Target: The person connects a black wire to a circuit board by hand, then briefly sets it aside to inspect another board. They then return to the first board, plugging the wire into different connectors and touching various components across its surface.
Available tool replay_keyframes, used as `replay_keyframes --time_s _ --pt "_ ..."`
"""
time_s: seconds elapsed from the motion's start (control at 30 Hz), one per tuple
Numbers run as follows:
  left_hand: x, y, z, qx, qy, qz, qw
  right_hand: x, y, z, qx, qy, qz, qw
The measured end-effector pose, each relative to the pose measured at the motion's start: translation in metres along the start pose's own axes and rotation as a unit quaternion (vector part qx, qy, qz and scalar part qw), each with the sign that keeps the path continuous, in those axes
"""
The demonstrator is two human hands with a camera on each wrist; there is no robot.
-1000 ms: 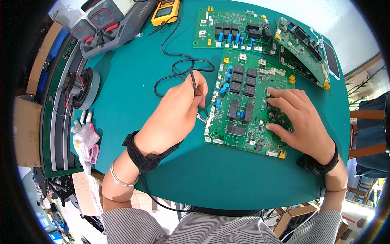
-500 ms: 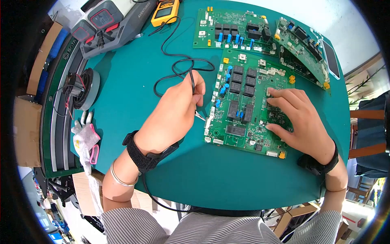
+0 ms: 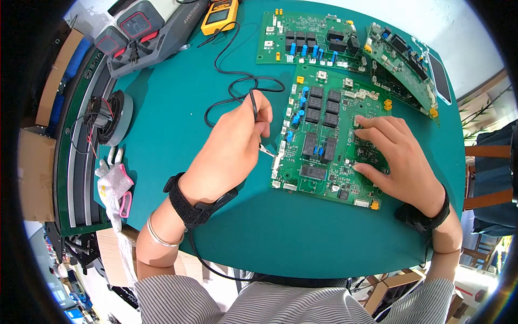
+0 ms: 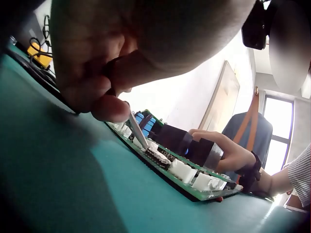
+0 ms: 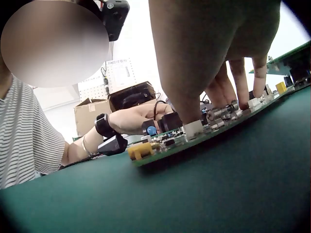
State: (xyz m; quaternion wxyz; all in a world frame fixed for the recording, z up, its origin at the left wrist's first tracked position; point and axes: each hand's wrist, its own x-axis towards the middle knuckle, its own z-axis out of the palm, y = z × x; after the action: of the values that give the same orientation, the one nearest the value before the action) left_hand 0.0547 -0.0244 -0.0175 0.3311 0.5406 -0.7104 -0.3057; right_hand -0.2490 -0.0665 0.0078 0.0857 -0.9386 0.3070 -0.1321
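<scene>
A green circuit board (image 3: 337, 178) lies flat on the table, with black relays (image 3: 312, 143) and blue capacitors standing on it. My left hand (image 3: 226, 146) is at its left edge, pinching a black test lead whose slim metal tip (image 4: 137, 130) pokes out below the fingers. In the left wrist view that tip meets a white pin connector (image 4: 156, 156) on the board's edge. My right hand (image 3: 399, 154) rests on the board's right side, fingers spread, with thumb and fingertips down on its parts. Its thumb stands by a white connector (image 5: 193, 129) in the right wrist view.
The lead's black cable (image 3: 245, 74) loops towards a yellow meter (image 3: 219, 16). Behind lie another board (image 3: 275, 46), a tilted board (image 3: 396, 70) and a phone (image 3: 440, 78). Leftward are a grey tool case (image 3: 156, 51), a round motor part (image 3: 121, 119) and a glove (image 3: 114, 189).
My left hand has shifted very slightly, and the metal tip has moved a little away from me along the connector at the board's edge. The right hand stays put on the board.
</scene>
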Motion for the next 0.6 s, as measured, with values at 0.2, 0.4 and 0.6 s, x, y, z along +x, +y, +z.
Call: replay_keyframes --time_s 0.2,0.4,0.6 --pt "0.0005 -0.0009 -0.0003 -0.002 0.002 -0.009 1.0 0.0006 0.0 0.0005 -0.006 0.008 -0.01 1.0" --pt "0.0003 -0.001 -0.0001 -0.001 0.009 -0.003 1.0 0.0006 0.0 0.0005 -0.005 0.008 -0.01 1.0" --pt "0.0007 0.001 0.0018 -0.001 0.031 0.021 0.999 0.0007 -0.0001 0.0014 -0.005 0.01 -0.01 1.0"
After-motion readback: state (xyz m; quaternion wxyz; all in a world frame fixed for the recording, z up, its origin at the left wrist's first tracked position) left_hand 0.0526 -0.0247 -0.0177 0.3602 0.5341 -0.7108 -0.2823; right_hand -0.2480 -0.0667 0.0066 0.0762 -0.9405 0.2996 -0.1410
